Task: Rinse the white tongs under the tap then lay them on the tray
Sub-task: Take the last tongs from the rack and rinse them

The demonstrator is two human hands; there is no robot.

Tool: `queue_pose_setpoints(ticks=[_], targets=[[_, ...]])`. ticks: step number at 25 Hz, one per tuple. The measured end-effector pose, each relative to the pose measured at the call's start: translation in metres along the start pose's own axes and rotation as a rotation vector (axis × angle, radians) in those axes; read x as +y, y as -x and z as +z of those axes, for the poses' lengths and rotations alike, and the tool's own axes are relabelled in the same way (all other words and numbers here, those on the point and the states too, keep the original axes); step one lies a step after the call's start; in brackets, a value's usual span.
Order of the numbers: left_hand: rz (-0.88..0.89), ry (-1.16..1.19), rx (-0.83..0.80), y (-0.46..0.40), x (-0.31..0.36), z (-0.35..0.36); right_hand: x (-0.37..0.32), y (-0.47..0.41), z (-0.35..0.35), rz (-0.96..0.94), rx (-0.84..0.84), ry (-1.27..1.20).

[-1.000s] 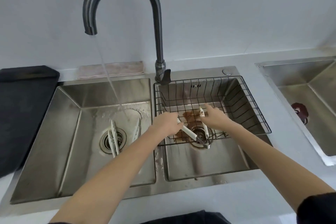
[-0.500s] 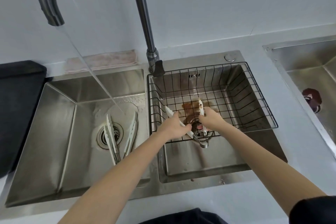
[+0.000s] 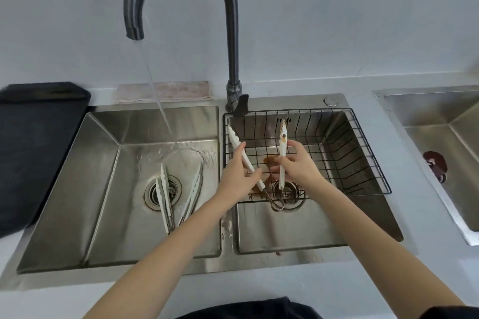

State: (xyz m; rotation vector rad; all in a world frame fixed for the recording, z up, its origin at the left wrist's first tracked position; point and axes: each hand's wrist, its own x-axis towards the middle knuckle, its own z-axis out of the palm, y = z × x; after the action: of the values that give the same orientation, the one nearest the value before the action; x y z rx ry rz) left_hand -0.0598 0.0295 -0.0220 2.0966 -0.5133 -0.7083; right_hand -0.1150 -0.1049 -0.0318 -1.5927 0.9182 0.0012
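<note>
A pale grey worktop (image 3: 337, 280) carries a double stainless steel sink (image 3: 108, 254) with two basins side by side, and a second steel sink (image 3: 440, 116) shows at the right edge. On the far left lies a flat black tray (image 3: 36, 153), touching the rim of the left basin. A tall dark grey curved tap (image 3: 233, 33) rises between the two basins, and its spout hangs over the left one; a stream of water (image 3: 160, 103) falls from it to the basin floor. A black wire basket (image 3: 350, 153) sits in the back part of the right basin. Behind the left basin a folded pinkish cloth (image 3: 163, 90) lies against the wall. Both bare arms reach over the right basin. The left hand (image 3: 238, 176) is closed around one arm of the white tongs (image 3: 243, 155) with a metal loop at the hinge end, and the right hand (image 3: 298, 166) pinches the other arm between thumb and fingers. The tongs are held above the wire basket, well apart from the water, their two arms spread like a V with the tips pointing to the wall; the right tip has brown stains. Two more pairs of white tongs (image 3: 166, 197) lie on the floor of the left basin, one across the round drain (image 3: 153, 189), just beside the place where the water lands.
</note>
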Motion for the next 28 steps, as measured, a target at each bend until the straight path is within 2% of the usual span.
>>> queue_pose_setpoints(ticks=[6, 13, 18, 22, 28], targets=[[-0.004, 0.183, 0.212, 0.032, -0.037, -0.041, -0.019, 0.024, 0.055, -0.041, -0.099, -0.052], [-0.098, 0.214, 0.370, 0.049, -0.084, -0.095, -0.035, 0.030, 0.127, 0.015, -0.232, -0.141], [-0.184, 0.284, 0.377, 0.042, -0.115, -0.128, -0.050, 0.026, 0.169, 0.054, -0.264, -0.169], [-0.306, 0.388, 0.340, 0.026, -0.134, -0.148, -0.061, 0.012, 0.196, 0.101, -0.250, -0.178], [-0.380, 0.455, 0.286, -0.002, -0.157, -0.168, -0.070, -0.015, 0.227, 0.217, -0.240, -0.239]])
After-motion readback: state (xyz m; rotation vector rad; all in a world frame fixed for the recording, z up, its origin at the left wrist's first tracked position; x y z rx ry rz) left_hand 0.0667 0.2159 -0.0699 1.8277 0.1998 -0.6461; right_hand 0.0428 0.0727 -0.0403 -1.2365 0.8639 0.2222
